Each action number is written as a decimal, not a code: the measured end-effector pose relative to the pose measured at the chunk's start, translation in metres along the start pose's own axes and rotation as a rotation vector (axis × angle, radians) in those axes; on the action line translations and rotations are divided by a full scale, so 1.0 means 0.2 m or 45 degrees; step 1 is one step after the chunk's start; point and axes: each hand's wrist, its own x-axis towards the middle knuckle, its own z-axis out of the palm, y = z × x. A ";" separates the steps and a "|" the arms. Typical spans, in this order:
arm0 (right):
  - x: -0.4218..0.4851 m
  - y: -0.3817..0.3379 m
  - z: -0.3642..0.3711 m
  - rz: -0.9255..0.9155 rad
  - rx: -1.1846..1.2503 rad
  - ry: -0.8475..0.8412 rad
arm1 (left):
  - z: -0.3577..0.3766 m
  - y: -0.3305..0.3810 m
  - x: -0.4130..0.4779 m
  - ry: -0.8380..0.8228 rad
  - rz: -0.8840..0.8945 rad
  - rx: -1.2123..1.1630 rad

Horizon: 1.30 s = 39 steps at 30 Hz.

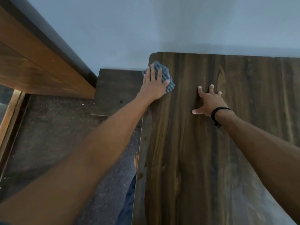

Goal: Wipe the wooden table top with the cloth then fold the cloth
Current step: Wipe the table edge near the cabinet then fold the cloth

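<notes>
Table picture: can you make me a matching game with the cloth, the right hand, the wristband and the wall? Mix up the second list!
1 cloth
2 right hand
3 wristband
4 wall

A black, round the right wrist
B pale blue-grey, behind the table
C grey-blue, under the left hand at the table's far left corner
D flat on the table, fingers spread

Pairs: 1-C, 2-D, 3-A, 4-B

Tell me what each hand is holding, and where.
Left hand presses the crumpled blue-grey cloth, palm on its middle; right hand lies flat on the dark wooden table top, holding nothing.
</notes>
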 end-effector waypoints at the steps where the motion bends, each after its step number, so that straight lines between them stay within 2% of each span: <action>1: 0.00 0.00 0.00 -0.001 -0.006 0.002 | 0.07 -0.02 -0.15 -0.005 0.018 0.016; 4: -0.01 -0.02 0.00 -0.009 -0.025 -0.011 | 0.27 -0.06 -0.56 -0.033 -0.003 0.087; 6: 0.00 -0.03 -0.01 0.000 -0.038 -0.022 | 0.31 -0.06 -0.62 -0.017 -0.003 0.152; 8: 0.01 -0.03 -0.03 0.007 -0.065 -0.026 | 0.26 -0.02 -0.48 -0.003 0.013 0.201; 12: 0.01 -0.02 -0.03 -0.006 -0.066 -0.011 | 0.01 0.07 -0.03 0.018 -0.181 -0.095; 15: 0.01 -0.02 -0.03 -0.017 -0.082 -0.023 | -0.01 0.08 0.01 0.035 -0.220 -0.125; 18: 0.01 -0.03 -0.03 -0.030 -0.083 -0.004 | 0.14 0.05 -0.29 0.067 -0.137 -0.068; 22: -0.01 -0.02 -0.02 -0.028 -0.095 0.004 | 0.44 0.04 -0.95 0.093 -0.054 0.002; 27: -0.03 -0.03 -0.04 -0.032 -0.121 -0.007 | 0.70 0.07 -1.45 0.056 -0.198 -0.048; 29: -0.04 -0.03 -0.05 -0.025 -0.124 0.003 | 0.69 0.07 -1.39 0.095 -0.180 -0.039; 32: -0.04 -0.04 -0.05 -0.017 -0.120 0.003 | 0.53 0.06 -1.05 0.100 -0.148 0.039; 35: -0.06 -0.04 -0.04 0.011 -0.116 0.030 | 0.34 0.08 -0.70 0.037 -0.206 -0.072; 39: -0.10 -0.06 -0.04 0.007 -0.161 0.050 | 0.38 0.07 -0.75 0.059 -0.213 -0.076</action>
